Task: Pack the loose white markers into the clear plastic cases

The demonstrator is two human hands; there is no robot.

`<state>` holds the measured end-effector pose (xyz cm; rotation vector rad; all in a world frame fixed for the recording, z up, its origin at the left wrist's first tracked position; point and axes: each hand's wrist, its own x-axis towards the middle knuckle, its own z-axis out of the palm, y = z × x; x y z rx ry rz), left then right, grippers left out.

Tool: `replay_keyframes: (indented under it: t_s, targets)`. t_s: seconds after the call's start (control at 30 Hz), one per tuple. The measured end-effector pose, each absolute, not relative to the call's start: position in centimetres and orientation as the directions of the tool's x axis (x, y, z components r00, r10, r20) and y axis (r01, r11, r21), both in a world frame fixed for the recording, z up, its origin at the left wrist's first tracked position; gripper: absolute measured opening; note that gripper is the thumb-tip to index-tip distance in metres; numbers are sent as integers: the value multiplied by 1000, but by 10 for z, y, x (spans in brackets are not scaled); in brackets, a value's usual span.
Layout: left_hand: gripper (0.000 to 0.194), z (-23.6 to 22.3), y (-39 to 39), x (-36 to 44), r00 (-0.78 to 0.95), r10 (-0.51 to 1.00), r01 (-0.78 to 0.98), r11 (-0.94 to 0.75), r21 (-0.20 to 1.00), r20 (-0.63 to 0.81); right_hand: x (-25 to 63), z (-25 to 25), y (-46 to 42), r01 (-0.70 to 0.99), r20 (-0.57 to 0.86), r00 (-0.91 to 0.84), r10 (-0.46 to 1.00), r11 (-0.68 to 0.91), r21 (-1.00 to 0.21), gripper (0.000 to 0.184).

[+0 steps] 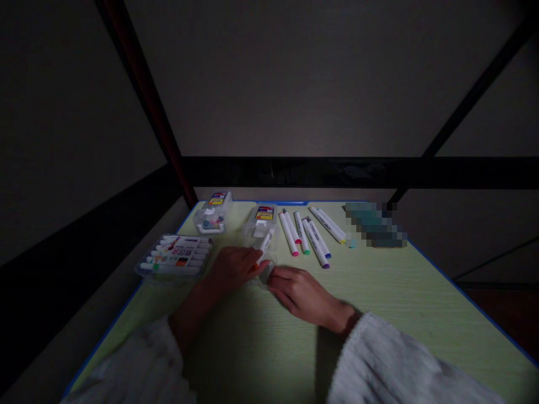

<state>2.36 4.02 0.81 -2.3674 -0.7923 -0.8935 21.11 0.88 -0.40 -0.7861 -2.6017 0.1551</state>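
My left hand point(238, 266) is closed around a white marker point(265, 242) with an orange end, tilted up and away from me. Close beside it, my right hand point(301, 294) has its fingers pressed together at the edge of a clear plastic piece point(264, 274), whose shape is hard to make out in the dim light. Just beyond the left hand stands a clear plastic box point(259, 227) with a bright label. To its right several white markers point(318, 241) with coloured ends lie loose on the table.
A clear case of markers point(177, 255) lies at the left table edge. Behind it is another clear box point(214, 216) with small coloured items inside. A blurred-out greenish object point(374, 224) lies at the back right. The pale table point(391, 325) has a blue rim.
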Motion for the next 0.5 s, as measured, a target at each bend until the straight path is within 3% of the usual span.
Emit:
replay_keyframes:
  t_s: [0.5]
  targets:
    - [19,4,41,24,618,475,690,-710,-142,626,210,-4,8,504,359,-754,550,835,-221,23]
